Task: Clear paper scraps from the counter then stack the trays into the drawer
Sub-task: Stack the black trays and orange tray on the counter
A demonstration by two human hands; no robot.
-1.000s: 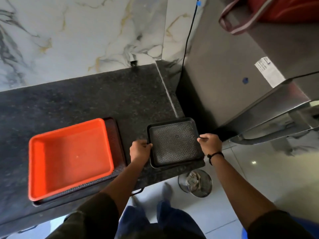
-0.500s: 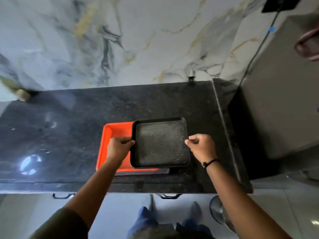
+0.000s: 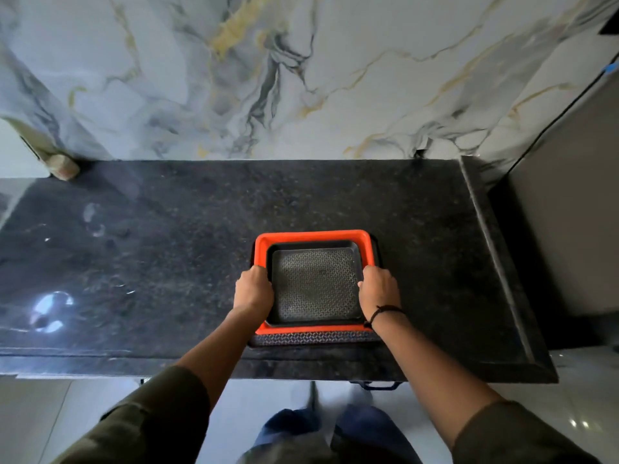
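Observation:
A small black tray (image 3: 315, 283) with a patterned floor sits nested inside the orange tray (image 3: 313, 235). The orange tray rests on a larger dark patterned tray (image 3: 315, 337), of which only the near strip and right edge show. The stack stands on the black granite counter (image 3: 167, 262), near its front edge. My left hand (image 3: 253, 289) grips the black tray's left rim. On the right rim is my right hand (image 3: 378, 289), with a black band at the wrist. No paper scraps are visible.
A marble wall backs the counter. A grey appliance side (image 3: 569, 212) stands at the right, past the counter's raised edge. A small beige block (image 3: 63, 166) lies at the back left. Dark drawer handles (image 3: 380, 385) show under the counter front.
Both hands carried the black tray leftward from the counter's right end and lowered it into the orange tray. The view shifted to centre on the stack.

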